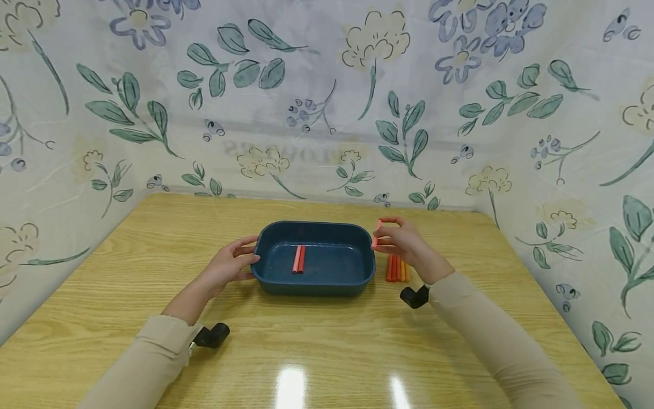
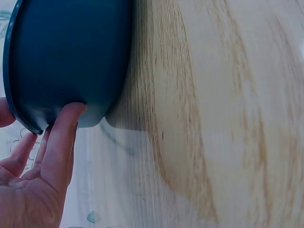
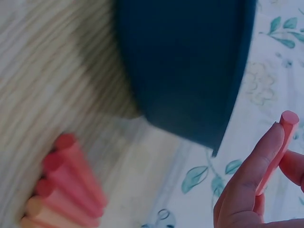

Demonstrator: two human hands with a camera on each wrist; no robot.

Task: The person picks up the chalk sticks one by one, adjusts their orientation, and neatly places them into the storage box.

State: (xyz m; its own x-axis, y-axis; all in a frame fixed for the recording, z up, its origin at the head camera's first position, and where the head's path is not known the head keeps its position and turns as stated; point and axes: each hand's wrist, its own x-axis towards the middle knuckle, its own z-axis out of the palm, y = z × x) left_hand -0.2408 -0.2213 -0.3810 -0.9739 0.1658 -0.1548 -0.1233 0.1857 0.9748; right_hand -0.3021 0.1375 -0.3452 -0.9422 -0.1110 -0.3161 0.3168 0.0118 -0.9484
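A dark blue oblong tub [image 1: 327, 288] stands on the table, with one pink and one red chalk stick [image 1: 301, 259] lying side by side inside. At its left end my left hand [image 1: 231, 264] holds the rim, the thumb at the edge and fingers against the outer wall [image 2: 71, 57]. Beside the right rim, my right hand [image 1: 403, 241] pinches a pink-red chalk stick [image 3: 280, 147] between thumb and fingers, raised off the table. Just below that hand lies a row of red and orange chalk sticks [image 1: 395, 268], partly covered by it in the head view.
The wood-grain table [image 1: 317, 341] extends around the tub. A floral cloth [image 1: 327, 113] hangs behind the table and along both sides. Each wrist carries a black camera mount, one at the left sleeve [image 1: 158, 341] and one at the right sleeve [image 1: 465, 301].
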